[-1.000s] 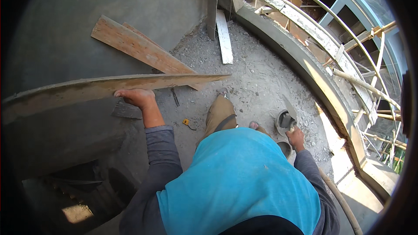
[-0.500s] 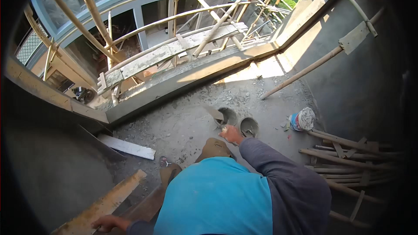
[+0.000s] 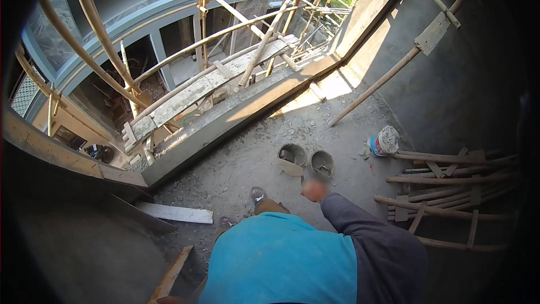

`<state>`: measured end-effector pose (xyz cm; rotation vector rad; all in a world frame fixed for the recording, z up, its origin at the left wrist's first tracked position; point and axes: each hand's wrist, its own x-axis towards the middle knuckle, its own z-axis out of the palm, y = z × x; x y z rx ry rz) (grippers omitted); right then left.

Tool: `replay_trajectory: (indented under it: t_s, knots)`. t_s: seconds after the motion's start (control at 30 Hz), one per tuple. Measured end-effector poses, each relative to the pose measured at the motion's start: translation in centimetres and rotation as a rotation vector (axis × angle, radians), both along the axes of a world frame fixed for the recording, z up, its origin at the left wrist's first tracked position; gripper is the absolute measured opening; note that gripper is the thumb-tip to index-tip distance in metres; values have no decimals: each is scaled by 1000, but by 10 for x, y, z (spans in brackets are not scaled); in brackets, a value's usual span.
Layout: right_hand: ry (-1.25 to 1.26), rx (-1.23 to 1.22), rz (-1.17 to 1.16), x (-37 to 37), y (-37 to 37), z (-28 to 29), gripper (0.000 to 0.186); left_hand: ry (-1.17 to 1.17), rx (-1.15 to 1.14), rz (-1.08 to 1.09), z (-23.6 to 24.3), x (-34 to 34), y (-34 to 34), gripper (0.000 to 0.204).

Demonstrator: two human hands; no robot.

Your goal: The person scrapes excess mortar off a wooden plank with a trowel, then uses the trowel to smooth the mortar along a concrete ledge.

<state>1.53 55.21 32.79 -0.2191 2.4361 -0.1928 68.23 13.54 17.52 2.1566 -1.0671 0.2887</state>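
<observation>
My right hand (image 3: 315, 191) is closed round the handle of a trowel, slightly blurred. The trowel's pale blade (image 3: 290, 168) lies over the near edge of the left mortar bucket (image 3: 304, 155). Just right of it stands a second bucket (image 3: 322, 154) with grey mortar inside. At the bottom edge, only a sliver of my left hand (image 3: 169, 300) shows beside the lower end of a long wooden board (image 3: 173, 273). The board moves along with that hand, which grips it; most of its fingers are out of view.
A white plank (image 3: 175, 213) lies on the dusty floor at left. Bamboo ladders or poles (image 3: 450, 179) are stacked at right, near a filled pail (image 3: 385, 141). A bamboo pole (image 3: 374, 87) leans on the right wall. Beyond the low ledge (image 3: 242, 121) stands bamboo scaffolding (image 3: 211, 84).
My right hand and the trowel have come back toward me, the blade dropping from above the left bucket to its near rim. My left hand and the board have shifted right and lower.
</observation>
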Motion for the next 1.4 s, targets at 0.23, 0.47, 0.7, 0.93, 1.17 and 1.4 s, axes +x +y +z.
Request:
replay_trajectory:
  t_s: [0.23, 0.47, 0.7, 0.93, 1.17, 1.4]
  knots:
    - [8, 17, -72, 16, -3, -14, 50, 62, 89, -219, 46, -52, 10, 54]
    - [33, -12, 137, 26, -8, -8, 49, 138, 118, -374, 83, -56, 21, 50]
    - [33, -20, 132, 31, -6, -16, 50, 234, 121, -493, 127, -66, 31, 48]
    - [-22, -18, 169, 39, -18, -6, 49, 284, 90, -550, 173, -88, 42, 45]
    - [-37, -52, 181, 39, -6, -24, 49, 570, -61, -966, 256, -139, 17, 63]
    - [21, -33, 101, 41, -3, -26, 49, 689, -44, -1264, 329, -224, 16, 79]
